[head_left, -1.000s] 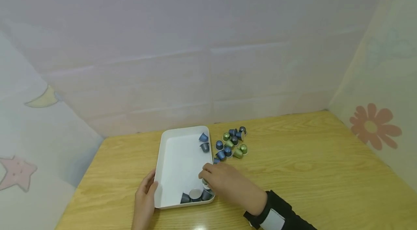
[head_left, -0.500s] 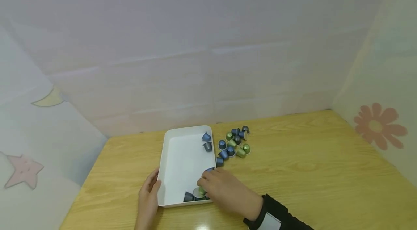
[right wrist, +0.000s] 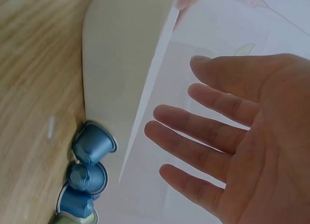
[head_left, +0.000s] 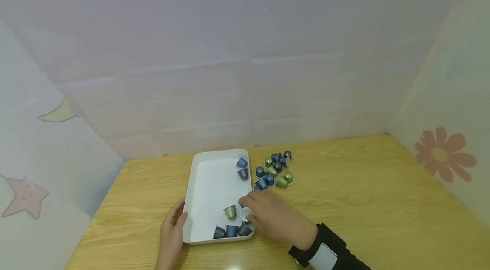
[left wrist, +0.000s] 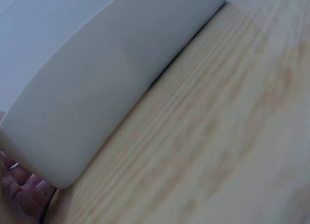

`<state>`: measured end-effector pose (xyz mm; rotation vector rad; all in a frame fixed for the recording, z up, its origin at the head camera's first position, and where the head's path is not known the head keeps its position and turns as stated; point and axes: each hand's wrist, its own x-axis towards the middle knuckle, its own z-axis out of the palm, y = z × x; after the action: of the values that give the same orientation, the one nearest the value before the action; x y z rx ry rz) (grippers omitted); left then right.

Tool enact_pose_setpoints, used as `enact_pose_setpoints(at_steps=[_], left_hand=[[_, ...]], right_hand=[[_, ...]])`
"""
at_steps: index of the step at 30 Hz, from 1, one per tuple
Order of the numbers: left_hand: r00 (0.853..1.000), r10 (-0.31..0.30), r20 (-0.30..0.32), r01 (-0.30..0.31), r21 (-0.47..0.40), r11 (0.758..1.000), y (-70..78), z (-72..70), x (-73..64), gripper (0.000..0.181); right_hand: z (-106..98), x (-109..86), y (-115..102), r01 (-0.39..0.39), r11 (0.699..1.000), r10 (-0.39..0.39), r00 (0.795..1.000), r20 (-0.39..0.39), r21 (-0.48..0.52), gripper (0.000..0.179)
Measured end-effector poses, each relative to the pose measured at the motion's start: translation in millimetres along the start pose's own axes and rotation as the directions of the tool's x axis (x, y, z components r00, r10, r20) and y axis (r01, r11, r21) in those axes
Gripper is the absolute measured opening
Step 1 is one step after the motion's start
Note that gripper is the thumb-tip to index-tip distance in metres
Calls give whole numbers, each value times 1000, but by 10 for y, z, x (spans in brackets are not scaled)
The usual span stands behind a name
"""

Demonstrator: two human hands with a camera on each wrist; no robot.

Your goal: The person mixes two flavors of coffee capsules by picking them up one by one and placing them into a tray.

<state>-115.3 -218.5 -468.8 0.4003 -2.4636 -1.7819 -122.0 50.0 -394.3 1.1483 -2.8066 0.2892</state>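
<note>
1. Pods (head_left: 231, 231) line the tray's (head_left: 208, 185) near edge.
2. Left hand (head_left: 172, 228) grips its left rim.
3. Green pod (head_left: 230, 212) now lies loose inside the tray (leaving the right hand (head_left: 269, 215), straight-fingered by its right rim, free).
4. Heaped pods (head_left: 272, 171) sit right of the tray.

soft, muted light fills the head view, with a small glare spot on the table (head_left: 356, 202) at the bottom edge and faint shading low on the left wall (head_left: 57, 155). the left wrist view is dim, bluish and blurry; in the right wrist view, blue capsules (right wrist: 86, 178) gleam dully and that wall washes out.
</note>
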Motion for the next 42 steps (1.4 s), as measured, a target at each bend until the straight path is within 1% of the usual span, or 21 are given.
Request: enact_pose_setpoints(at_steps=[2,4,10,16,21,30,36,42], left_hand=[[1000,3,2,-3,-8,1000,-1,3,1,41],[1000,3,3,-3,-11,1000,0,5,5,41],[1000,-10,7,10,-15,1000,12,-2,6,41],[1000,-10,16,10,-14,1000,15,-10,-7,42],[1000,-10,11,10,0,1000,12,-9,6,42],[1000,-20,11,20,9,1000,15,-16,-1,42],[1000,-16,15,16,-7,1000,15,-17,5,42],[1000,-22,14,22,-6,1000,14,-11,11,42]], right_hand=[[-15,6,43,-32,999,32,999,13,15,35],[-25,11,92,-56,998,56,998,10,36,33],[-7,1,199,-91,994,93,995,-25,66,30],[8,-14,284,-134,989,135,990,-24,60,30],[11,-38,393,-149,987,152,987,-43,58,30],[39,-58,579,-212,976,215,974,-73,42,33],[15,-78,656,-270,960,275,959,-74,67,35],[30,-103,734,-292,953,298,952,-75,84,32]])
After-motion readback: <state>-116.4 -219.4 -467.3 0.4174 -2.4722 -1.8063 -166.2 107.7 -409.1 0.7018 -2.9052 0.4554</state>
